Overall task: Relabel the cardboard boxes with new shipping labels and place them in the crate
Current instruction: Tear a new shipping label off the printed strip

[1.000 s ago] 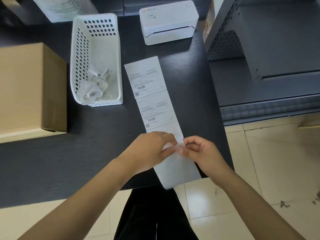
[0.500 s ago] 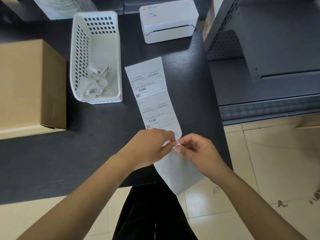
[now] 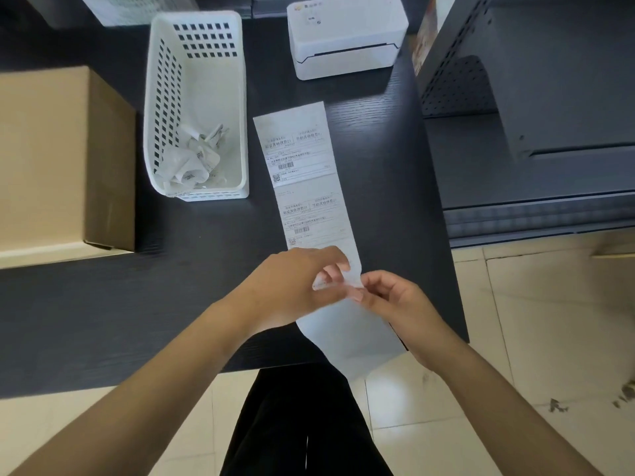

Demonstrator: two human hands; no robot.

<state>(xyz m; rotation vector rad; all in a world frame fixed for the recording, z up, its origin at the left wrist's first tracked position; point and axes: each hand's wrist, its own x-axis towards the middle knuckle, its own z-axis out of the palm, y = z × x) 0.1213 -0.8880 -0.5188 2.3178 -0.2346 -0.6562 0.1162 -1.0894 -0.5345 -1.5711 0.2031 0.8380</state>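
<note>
On the dark table point(image 3: 103, 321), the largest thing is a closed cardboard box point(image 3: 44, 159) at the left edge, well apart from the hands. To the right of the table a grey metal shelf unit point(image 3: 536, 108) crowds the far right corner, standing close beside the white label printer point(image 3: 347, 39) at the table's far edge. Between box and printer stands a white perforated basket point(image 3: 196, 97), its near end holding a heap of crumpled white paper scraps point(image 3: 190, 163), some with print on them.

Just right of the basket a long strip of shipping labels point(image 3: 309, 187) runs from mid-table toward the person and hangs over the near edge; two printed labels show on its upper part, and the lower part is blank.

Both hands meet on the strip near its right edge, below the second printed label. The left hand point(image 3: 292, 290) lies over the strip with fingers bent, fingertips pinching a lifted bit of paper. The right hand point(image 3: 398, 304), fingers curled, pinches the same spot from the right.
</note>
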